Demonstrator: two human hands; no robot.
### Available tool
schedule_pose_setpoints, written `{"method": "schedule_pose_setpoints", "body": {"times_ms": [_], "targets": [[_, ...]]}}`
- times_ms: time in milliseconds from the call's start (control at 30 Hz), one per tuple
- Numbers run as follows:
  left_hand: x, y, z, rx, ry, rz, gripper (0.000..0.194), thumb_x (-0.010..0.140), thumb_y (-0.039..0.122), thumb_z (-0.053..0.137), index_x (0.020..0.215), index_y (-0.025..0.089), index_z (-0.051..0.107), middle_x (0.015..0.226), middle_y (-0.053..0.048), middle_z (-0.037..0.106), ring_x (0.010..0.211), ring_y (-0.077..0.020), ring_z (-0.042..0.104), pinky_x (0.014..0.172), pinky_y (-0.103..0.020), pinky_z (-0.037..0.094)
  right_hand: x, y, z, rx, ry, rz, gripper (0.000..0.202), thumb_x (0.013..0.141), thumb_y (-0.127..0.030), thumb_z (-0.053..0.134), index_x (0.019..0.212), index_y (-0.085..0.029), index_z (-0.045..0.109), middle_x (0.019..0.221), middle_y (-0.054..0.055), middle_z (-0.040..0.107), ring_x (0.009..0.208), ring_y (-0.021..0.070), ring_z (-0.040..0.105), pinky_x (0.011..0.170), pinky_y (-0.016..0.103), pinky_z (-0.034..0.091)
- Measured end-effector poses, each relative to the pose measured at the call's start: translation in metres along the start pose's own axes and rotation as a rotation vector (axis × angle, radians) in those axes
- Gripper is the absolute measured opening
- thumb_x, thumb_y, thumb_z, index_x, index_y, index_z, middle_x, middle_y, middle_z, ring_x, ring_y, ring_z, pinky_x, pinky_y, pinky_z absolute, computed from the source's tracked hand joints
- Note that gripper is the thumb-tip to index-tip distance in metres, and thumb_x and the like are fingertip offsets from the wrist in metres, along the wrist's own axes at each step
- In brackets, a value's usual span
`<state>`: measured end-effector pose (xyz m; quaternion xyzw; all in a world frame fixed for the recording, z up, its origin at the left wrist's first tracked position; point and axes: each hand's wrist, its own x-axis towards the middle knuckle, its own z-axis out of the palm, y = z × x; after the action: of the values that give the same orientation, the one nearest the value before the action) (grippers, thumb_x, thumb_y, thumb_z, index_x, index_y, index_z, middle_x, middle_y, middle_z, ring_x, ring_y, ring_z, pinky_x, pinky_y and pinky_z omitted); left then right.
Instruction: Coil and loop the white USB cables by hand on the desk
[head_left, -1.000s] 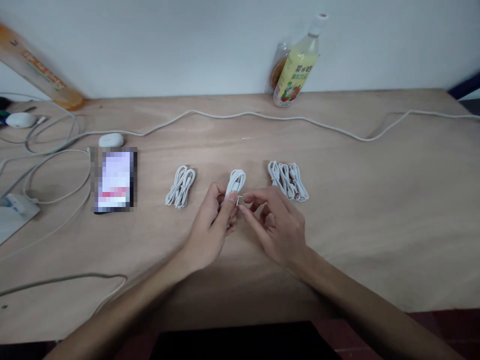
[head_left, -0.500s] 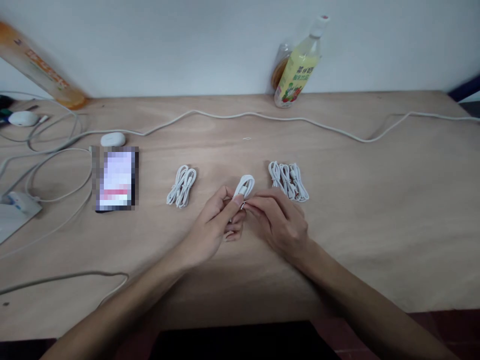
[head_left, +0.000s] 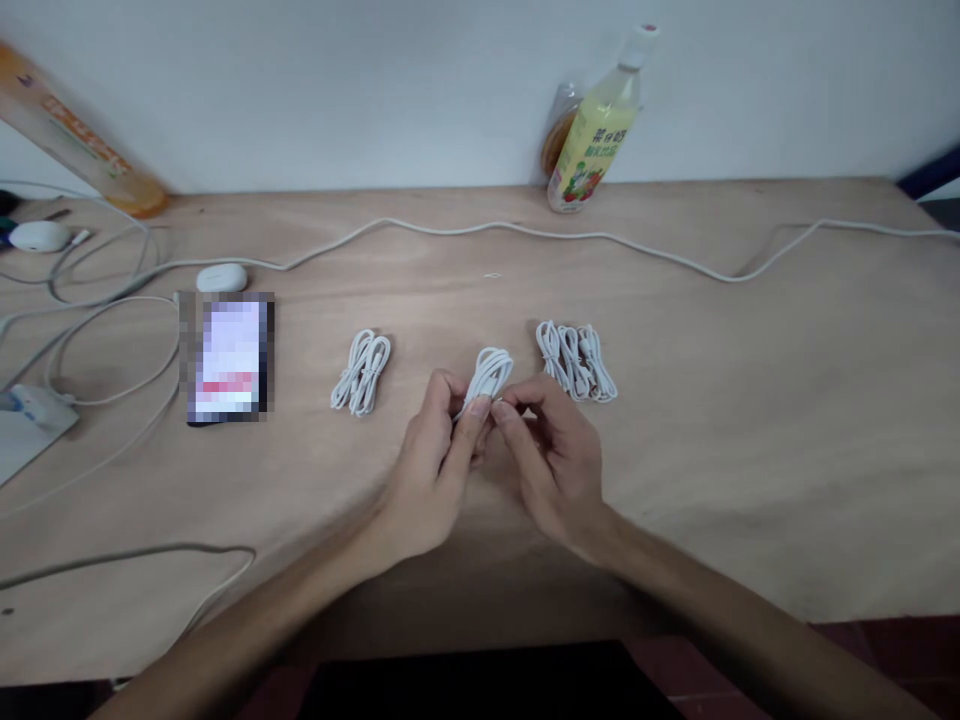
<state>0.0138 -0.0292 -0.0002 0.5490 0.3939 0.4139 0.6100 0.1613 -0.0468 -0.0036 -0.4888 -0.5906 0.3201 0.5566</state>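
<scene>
A yellow-labelled drink bottle (head_left: 592, 145) stands by the pale wall (head_left: 375, 90), partly covering a brown item in clear wrapping (head_left: 555, 145). An orange drink bottle (head_left: 82, 140) stands far left. A long white cable (head_left: 442, 233) snakes across the wooden table (head_left: 750, 420), passing just beyond a white earbud case (head_left: 222, 278) and a smartphone (head_left: 231, 350) with a pixelated screen.

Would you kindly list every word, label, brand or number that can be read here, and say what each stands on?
"奶": last large dark character on the yellow bottle, as best I can read; its other characters are too blurred to be sure of.
Orange bottle: orange lettering, too blurred to read.
Phone: screen pixelated, unreadable.
White case: any marking is too small to read.
Held cable: no lettering visible.
</scene>
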Motion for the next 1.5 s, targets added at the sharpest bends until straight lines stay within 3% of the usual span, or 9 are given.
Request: {"method": "schedule_pose_setpoints", "body": {"times_ms": [233,467,533,700,867,933,1033,1200,1500], "targets": [[-0.001,0.004,-0.002,0.394,0.061,0.137,0.012,0.116,0.034,0.047,0.109,0.024,0.046,0.085,0.002,0.064,0.069,-0.0151,0.06,0.065,-0.03,0.046,-0.002,-0.011,0.011,0.533,0.004,0.503,0.031,0.098,-0.051,0.078,0.087,-0.026,0.063,0.068,-0.007,0.048,0.052,0.0099,0.033,0.044,0.023,0.03],[0.006,-0.003,-0.011,0.576,0.03,0.249,0.007,0.113,0.032,0.047,0.112,0.025,0.047,0.096,-0.005,0.074,0.078,-0.0194,0.072,0.069,-0.031,0.055,0.008,-0.013,0.002,0.83,-0.086,0.845,0.036,0.084,-0.043,0.088,0.081,-0.023,0.058,0.068,-0.008,0.043,0.055,0.0087,0.029,0.043,0.018,0.023],[0.009,-0.005,-0.015,0.62,0.001,0.297,0.005,0.111,0.029,0.048,0.11,0.025,0.049,0.099,-0.006,0.075,0.081,-0.0202,0.073,0.072,-0.033,0.058,0.014,-0.012,-0.004,0.953,-0.199,0.955,0.038,0.08,-0.038,0.091,0.079,-0.022,0.057,0.067,-0.009,0.041,0.055,0.0075,0.025,0.042,0.017,0.021],[0.014,-0.007,-0.023,0.685,-0.045,0.35,0.007,0.107,0.027,0.051,0.103,0.023,0.056,0.088,-0.005,0.073,0.078,-0.0219,0.07,0.073,-0.037,0.059,0.021,-0.012,-0.013,1.077,-0.366,1.027,0.037,0.082,-0.039,0.086,0.073,-0.022,0.055,0.064,-0.011,0.035,0.052,0.007,0.017,0.039,0.018,0.02],[0.009,-0.002,-0.017,0.585,0.022,0.278,0.007,0.11,0.03,0.052,0.107,0.024,0.053,0.089,-0.003,0.069,0.074,-0.0185,0.065,0.069,-0.032,0.053,0.015,-0.016,-0.009,0.855,-0.293,0.884,0.037,0.092,-0.05,0.079,0.078,-0.023,0.058,0.062,-0.01,0.043,0.046,0.0063,0.026,0.04,0.021,0.024],[0.008,0.0,-0.013,0.485,0.057,0.209,0.01,0.113,0.031,0.051,0.106,0.024,0.05,0.088,0.0,0.065,0.072,-0.0158,0.06,0.067,-0.03,0.049,0.012,-0.015,-0.007,0.644,-0.185,0.693,0.031,0.097,-0.049,0.074,0.083,-0.023,0.062,0.064,-0.008,0.051,0.047,0.0078,0.035,0.042,0.022,0.028],[0.009,0.001,-0.007,0.219,0.063,0.104,0.02,0.115,0.039,0.051,0.1,0.025,0.047,0.081,0.004,0.054,0.064,-0.0128,0.047,0.06,-0.027,0.042,0.009,-0.012,-0.007,0.26,-0.005,0.321,0.008,0.098,-0.031,0.074,0.099,-0.026,0.069,0.076,-0.005,0.063,0.059,0.0109,0.053,0.052,0.024,0.044],[0.012,0.002,-0.004,-0.078,0.008,-0.009,0.03,0.113,0.047,0.058,0.096,0.026,0.045,0.074,0.008,0.042,0.059,-0.0109,0.036,0.051,-0.024,0.033,0.006,-0.003,-0.011,-0.214,-0.009,-0.084,0.012,0.106,-0.02,0.068,0.112,-0.027,0.075,0.093,0.0,0.073,0.069,0.0136,0.063,0.06,0.028,0.054],[0.007,0.0,-0.01,0.133,-0.001,0.056,0.024,0.117,0.042,0.049,0.101,0.025,0.045,0.077,0.007,0.045,0.063,-0.0121,0.038,0.056,-0.027,0.034,0.006,0.001,-0.011,-0.358,0.051,-0.285,0.016,0.105,-0.014,0.071,0.111,-0.027,0.077,0.099,0.003,0.078,0.068,0.0143,0.067,0.055,0.029,0.056]]}}
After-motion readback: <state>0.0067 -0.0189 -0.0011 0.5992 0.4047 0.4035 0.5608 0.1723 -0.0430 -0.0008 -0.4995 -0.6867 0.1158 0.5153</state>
